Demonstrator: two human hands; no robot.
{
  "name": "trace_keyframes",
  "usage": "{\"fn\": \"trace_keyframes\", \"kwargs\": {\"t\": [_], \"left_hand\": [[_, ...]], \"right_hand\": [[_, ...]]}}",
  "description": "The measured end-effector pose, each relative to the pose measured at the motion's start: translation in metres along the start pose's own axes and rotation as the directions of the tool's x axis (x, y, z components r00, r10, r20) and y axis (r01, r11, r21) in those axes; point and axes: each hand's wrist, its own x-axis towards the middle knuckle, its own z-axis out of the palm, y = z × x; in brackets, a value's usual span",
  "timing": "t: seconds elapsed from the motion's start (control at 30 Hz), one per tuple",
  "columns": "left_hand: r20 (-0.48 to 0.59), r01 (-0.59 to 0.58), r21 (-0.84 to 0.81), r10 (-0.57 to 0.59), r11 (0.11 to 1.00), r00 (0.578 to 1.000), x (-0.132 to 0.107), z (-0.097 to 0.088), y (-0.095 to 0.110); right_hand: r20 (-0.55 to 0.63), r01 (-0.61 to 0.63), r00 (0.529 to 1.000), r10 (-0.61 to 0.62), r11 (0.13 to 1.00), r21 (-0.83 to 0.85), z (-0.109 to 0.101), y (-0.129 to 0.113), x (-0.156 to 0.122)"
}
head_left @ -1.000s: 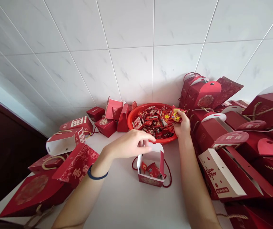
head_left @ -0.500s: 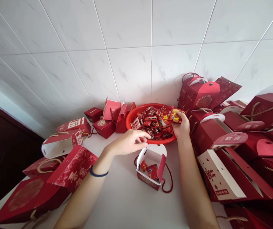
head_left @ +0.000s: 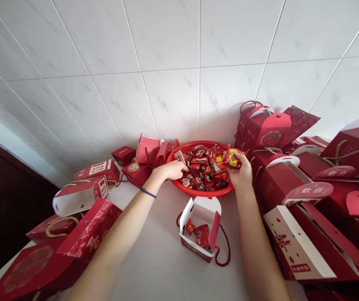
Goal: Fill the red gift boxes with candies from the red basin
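My left hand [head_left: 174,170] dips over the left rim of a red plastic basin [head_left: 212,193]. Its fingers are closed at the tips on a dark red wrapped candy [head_left: 191,171], partly lost among the others. My right hand [head_left: 241,171], at the basin's right side, grips a red and yellow candy packet [head_left: 233,158] between thumb and fingers. Many small wrapped candies [head_left: 202,161] fill the basin. In front of it stands a small open gift box [head_left: 196,248] with white inside and a dark red cord. A few red packets [head_left: 202,235] lie in this box.
Red gift boxes [head_left: 279,177] with rope handles are piled high along the right, close to my right forearm. More boxes [head_left: 88,194] lie on the left, some open. A white tiled wall [head_left: 173,100] rises behind the white tabletop [head_left: 154,255].
My left hand has moved forward and left, from above the basin's front edge into the candies. The right hand keeps its packet at the basin's right side. The view has tilted up slightly.
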Motion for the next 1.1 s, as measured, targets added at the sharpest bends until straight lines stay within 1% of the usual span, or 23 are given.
{"fn": "trace_keyframes", "kwargs": {"t": [0.1,0.2,0.3,0.4,0.57,0.7,0.8,0.87,0.97,1.1], "left_hand": [[-0.044,0.005,-0.023,-0.006,1.0,0.999,0.012,-0.004,-0.011],[-0.099,0.021,-0.045,-0.025,0.999,0.995,0.016,-0.011,-0.022],[-0.111,0.028,-0.044,-0.032,0.999,0.993,0.018,-0.016,-0.03],[-0.106,0.036,-0.001,-0.036,0.999,0.994,0.019,-0.016,-0.033],[-0.103,0.066,0.109,-0.055,0.992,0.993,0.024,-0.009,-0.03],[-0.084,0.11,0.186,-0.095,0.976,0.992,0.025,-0.001,-0.021],[-0.075,0.139,0.214,-0.126,0.967,0.989,0.025,0.003,-0.013],[-0.079,0.146,0.215,-0.132,0.966,0.988,0.024,0.005,-0.008],[-0.113,0.143,0.182,-0.124,0.973,0.986,0.023,0.009,-0.006],[-0.16,0.106,0.069,-0.094,0.992,0.983,0.022,0.009,-0.009]], "right_hand": [[-0.006,-0.006,1.0,0.006,1.0,0.002,0.001,-0.001,-0.001],[-0.01,-0.01,1.0,0.01,1.0,0.0,0.0,0.0,0.0],[-0.005,-0.001,1.0,0.001,1.0,0.002,-0.001,0.001,0.002],[0.004,0.009,1.0,-0.009,1.0,0.002,-0.003,0.003,0.004],[0.016,0.014,1.0,-0.014,1.0,-0.007,-0.004,0.003,0.005],[0.005,0.015,1.0,-0.015,1.0,0.001,-0.002,0.003,0.002],[-0.001,0.019,1.0,-0.019,1.0,0.008,-0.001,0.003,0.001],[0.0,0.021,1.0,-0.021,1.0,0.01,-0.001,0.003,0.001],[0.003,0.021,1.0,-0.021,1.0,0.008,-0.001,0.003,0.001],[0.007,0.021,1.0,-0.021,1.0,0.006,-0.001,0.002,0.0]]}}
